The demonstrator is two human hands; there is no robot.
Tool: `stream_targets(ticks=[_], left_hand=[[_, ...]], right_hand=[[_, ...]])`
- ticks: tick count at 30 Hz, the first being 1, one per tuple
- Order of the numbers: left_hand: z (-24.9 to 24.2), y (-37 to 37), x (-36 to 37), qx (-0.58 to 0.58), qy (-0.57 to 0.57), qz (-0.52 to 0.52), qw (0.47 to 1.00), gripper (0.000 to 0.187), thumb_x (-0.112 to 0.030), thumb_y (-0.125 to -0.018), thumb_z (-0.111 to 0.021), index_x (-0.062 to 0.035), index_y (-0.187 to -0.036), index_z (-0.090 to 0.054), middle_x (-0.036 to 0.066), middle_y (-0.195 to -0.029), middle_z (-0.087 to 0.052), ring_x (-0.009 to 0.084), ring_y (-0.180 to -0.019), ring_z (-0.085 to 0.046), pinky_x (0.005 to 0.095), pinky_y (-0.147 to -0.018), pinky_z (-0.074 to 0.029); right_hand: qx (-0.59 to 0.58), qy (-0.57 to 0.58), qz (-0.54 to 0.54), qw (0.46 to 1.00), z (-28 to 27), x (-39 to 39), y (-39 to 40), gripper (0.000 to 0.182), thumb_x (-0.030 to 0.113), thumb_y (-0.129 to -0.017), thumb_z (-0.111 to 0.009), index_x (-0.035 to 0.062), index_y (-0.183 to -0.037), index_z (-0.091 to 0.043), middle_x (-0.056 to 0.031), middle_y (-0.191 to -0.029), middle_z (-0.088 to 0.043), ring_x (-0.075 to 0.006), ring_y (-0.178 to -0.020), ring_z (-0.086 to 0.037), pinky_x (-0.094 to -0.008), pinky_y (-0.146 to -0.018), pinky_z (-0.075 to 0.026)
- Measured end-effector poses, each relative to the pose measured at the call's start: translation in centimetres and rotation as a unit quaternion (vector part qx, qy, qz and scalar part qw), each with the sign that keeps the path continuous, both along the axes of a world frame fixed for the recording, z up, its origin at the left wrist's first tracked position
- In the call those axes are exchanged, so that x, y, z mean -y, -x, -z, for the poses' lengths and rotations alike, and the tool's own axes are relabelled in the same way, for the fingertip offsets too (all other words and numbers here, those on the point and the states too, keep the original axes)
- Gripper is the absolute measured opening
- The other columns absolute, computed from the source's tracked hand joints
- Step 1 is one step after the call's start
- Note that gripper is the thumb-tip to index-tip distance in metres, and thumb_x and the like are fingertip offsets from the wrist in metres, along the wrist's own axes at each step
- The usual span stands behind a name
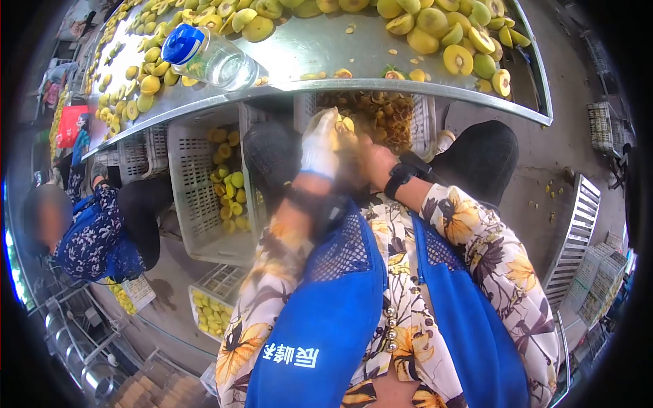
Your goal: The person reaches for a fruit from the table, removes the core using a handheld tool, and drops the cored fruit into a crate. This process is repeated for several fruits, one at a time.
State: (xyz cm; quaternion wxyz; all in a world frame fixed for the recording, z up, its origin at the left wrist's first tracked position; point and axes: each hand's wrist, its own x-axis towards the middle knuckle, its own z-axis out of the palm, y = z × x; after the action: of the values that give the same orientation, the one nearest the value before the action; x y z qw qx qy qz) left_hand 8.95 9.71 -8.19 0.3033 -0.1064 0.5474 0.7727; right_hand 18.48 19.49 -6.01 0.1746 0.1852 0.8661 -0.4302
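My left hand point(321, 144), in a white glove, is closed around a yellow-green peach half point(345, 125) just below the table's near edge. Close beside it on the right is my bare right hand point(378, 162), its fingers curled in and blurred by motion. What the right fingers hold, if anything, cannot be made out. Below both hands, between my knees, a white crate point(425, 129) contains brownish-orange scraps point(393, 117), which look like pits and trimmings.
On the metal table point(309, 51) lie many halved peaches point(425, 37) and a water bottle with a blue cap point(214, 61). A white crate point(194, 197) with peach pieces stands left of my legs. Farther left sits a co-worker point(112, 228). A slatted rack point(575, 234) is at right.
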Motion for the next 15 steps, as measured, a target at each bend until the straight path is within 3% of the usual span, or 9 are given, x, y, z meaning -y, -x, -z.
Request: stream_targets(ticks=[5, 8, 10, 11, 13, 15], left_hand=[[2.8, 0.8, -0.3, 0.054, -0.017, 0.005, 0.998, 0.021, -0.019, -0.080, -0.062, -0.0025, -0.093, -0.059, 0.005, -0.085, -0.058, 0.0126, -0.074, -0.054, 0.0247, -0.069, -0.045], [4.0, 0.7, -0.7, -0.027, 0.055, -0.026, 0.998, 0.020, -0.016, -0.077, -0.065, -0.0010, -0.091, -0.061, 0.005, -0.077, -0.059, 0.0108, -0.062, -0.054, 0.0247, -0.056, -0.045], [3.4, 0.4, -0.8, -0.086, 0.102, -0.013, 0.991, 0.021, -0.017, -0.077, -0.066, -0.0004, -0.090, -0.062, 0.004, -0.077, -0.059, 0.0094, -0.063, -0.053, 0.0235, -0.055, -0.044], [2.9, 0.2, -0.9, -0.116, 0.125, -0.007, 0.985, 0.022, -0.018, -0.076, -0.066, 0.0000, -0.089, -0.062, 0.003, -0.077, -0.059, 0.0086, -0.063, -0.052, 0.0229, -0.055, -0.043], [2.5, -0.1, -1.3, -0.141, 0.136, -0.003, 0.981, 0.023, -0.019, -0.077, -0.065, 0.0004, -0.089, -0.063, 0.002, -0.076, -0.059, 0.0082, -0.064, -0.052, 0.0222, -0.056, -0.043], [2.1, -0.4, -1.2, -0.146, 0.137, 0.003, 0.980, 0.024, -0.021, -0.079, -0.064, 0.0003, -0.090, -0.063, 0.002, -0.076, -0.059, 0.0084, -0.064, -0.052, 0.0219, -0.057, -0.043]], right_hand=[[-0.030, -0.019, 0.010, 0.999, 2.0, -0.3, -0.1, 0.042, 0.025, -0.081, -0.057, 0.0001, -0.111, -0.044, -0.0211, -0.083, -0.061, -0.0356, -0.079, -0.061, -0.0418, -0.069, -0.049], [-0.006, -0.050, 0.058, 0.997, 4.8, 2.3, 0.2, 0.039, 0.023, -0.080, -0.056, -0.0040, -0.106, -0.045, -0.0214, -0.080, -0.061, -0.0341, -0.077, -0.062, -0.0413, -0.068, -0.049], [-0.031, -0.066, 0.054, 0.996, 6.4, 3.5, 0.6, 0.036, 0.019, -0.079, -0.055, -0.0053, -0.103, -0.046, -0.0233, -0.080, -0.061, -0.0346, -0.076, -0.062, -0.0413, -0.068, -0.049], [0.014, 0.003, 0.084, 0.996, 6.9, 3.4, 0.3, 0.034, 0.018, -0.078, -0.054, -0.0055, -0.102, -0.046, -0.0242, -0.080, -0.060, -0.0355, -0.076, -0.062, -0.0415, -0.067, -0.049], [0.103, 0.143, 0.139, 0.974, 2.7, 3.0, 0.8, 0.032, 0.015, -0.077, -0.053, -0.0058, -0.099, -0.047, -0.0259, -0.080, -0.060, -0.0372, -0.075, -0.061, -0.0420, -0.066, -0.049], [0.104, 0.139, 0.159, 0.972, 0.6, 3.0, 0.6, 0.030, 0.014, -0.076, -0.054, -0.0053, -0.098, -0.047, -0.0259, -0.080, -0.059, -0.0375, -0.073, -0.060, -0.0420, -0.064, -0.049]])
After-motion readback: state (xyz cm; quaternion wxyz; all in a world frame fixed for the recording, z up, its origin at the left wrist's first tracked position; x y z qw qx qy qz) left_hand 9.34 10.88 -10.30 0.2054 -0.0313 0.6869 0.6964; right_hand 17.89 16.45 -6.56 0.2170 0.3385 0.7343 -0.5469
